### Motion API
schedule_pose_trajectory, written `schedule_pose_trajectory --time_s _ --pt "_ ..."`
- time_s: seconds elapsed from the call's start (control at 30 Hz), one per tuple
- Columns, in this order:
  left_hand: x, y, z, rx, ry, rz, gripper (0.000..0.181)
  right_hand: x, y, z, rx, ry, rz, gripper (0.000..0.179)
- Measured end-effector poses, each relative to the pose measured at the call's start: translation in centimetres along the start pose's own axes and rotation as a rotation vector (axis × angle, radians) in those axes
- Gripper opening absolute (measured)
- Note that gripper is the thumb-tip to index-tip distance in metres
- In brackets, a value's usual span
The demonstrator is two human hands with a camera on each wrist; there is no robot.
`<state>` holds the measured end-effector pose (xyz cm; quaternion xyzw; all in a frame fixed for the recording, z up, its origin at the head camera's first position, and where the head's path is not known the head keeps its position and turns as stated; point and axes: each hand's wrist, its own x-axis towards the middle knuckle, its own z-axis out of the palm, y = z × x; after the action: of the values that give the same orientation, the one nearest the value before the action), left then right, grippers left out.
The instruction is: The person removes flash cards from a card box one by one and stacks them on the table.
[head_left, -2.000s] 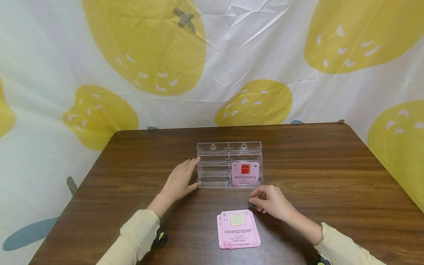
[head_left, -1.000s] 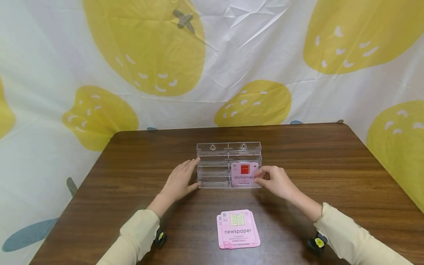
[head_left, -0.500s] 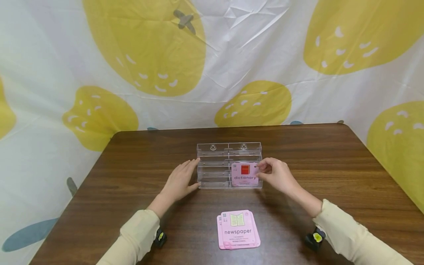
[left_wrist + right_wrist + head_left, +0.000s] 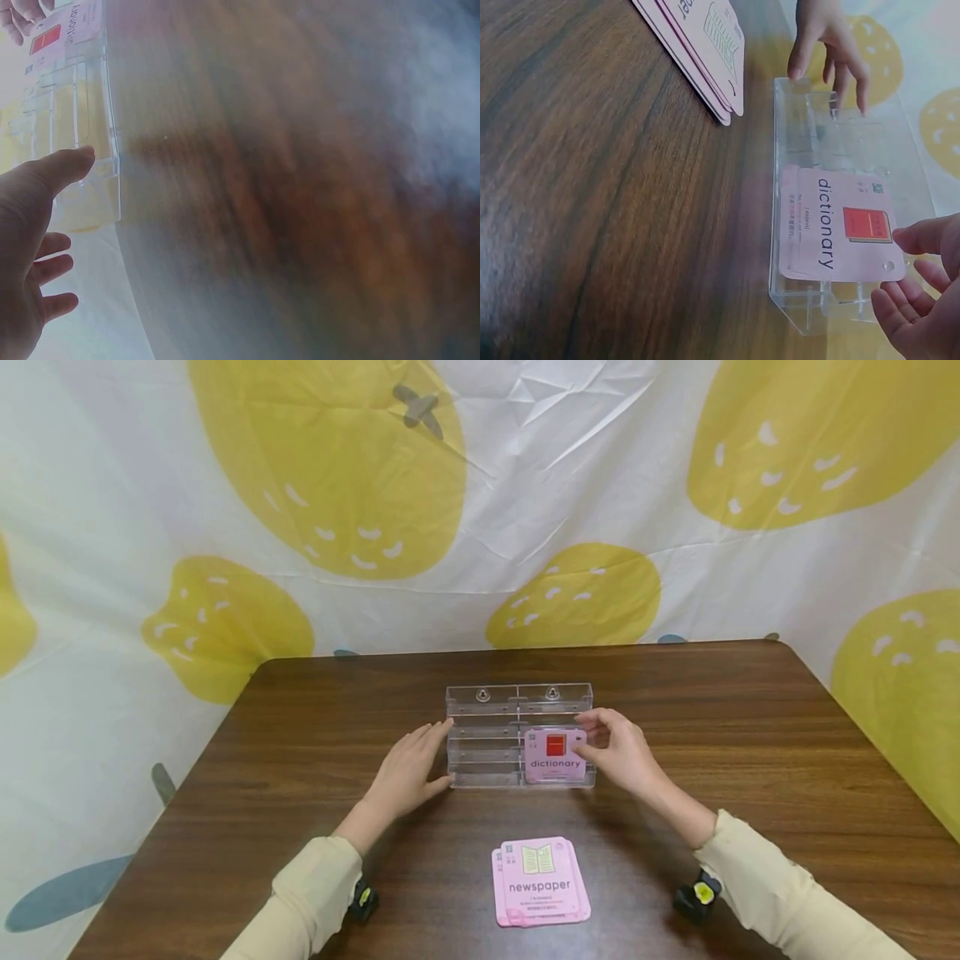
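My left hand (image 4: 405, 770) rests against the left side of a clear plastic card rack (image 4: 483, 743), its fingers extended and its thumb near the bottom corner. In the rack's lower right pocket stands a pink card printed "dictionary" (image 4: 556, 757) with a red book picture. At that card's upper right corner is my right hand (image 4: 621, 752). Its thumb touches the card's front edge, while the other fingertips, bent and apart from the thumb, lie beside and above the corner. The right wrist view shows the same dictionary card (image 4: 840, 225) upright behind the pocket's clear front.
A small stack of pink cards (image 4: 540, 881), topped by one printed "newspaper", lies on the dark wooden table (image 4: 712, 718) in front of the rack. Behind the table hangs a white cloth (image 4: 480, 527) with yellow fruit shapes.
My right hand has come up from below the rack to the dictionary card, its fingertips then shifting higher and spreading at the corner. The left hand and the cards have stayed in place.
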<state>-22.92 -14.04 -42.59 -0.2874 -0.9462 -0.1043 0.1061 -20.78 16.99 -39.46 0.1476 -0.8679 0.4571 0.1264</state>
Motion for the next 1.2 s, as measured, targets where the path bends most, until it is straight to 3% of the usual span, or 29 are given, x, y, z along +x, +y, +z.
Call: schedule_pose_trajectory --time_s 0.5,0.77,1.2 --pt "0.0 0.2 -0.2 -0.013 -0.004 -0.009 0.081 -0.3 0.6 1.2 0.033 0.013 0.044 0.017" --pt "0.0 0.1 -0.1 -0.006 -0.009 -0.012 0.081 -0.2 0.3 0.7 0.033 0.050 -0.017 0.014" --pt "0.0 0.1 -0.1 -0.006 -0.012 -0.014 0.081 -0.1 -0.4 -0.2 0.071 0.077 -0.043 0.013"
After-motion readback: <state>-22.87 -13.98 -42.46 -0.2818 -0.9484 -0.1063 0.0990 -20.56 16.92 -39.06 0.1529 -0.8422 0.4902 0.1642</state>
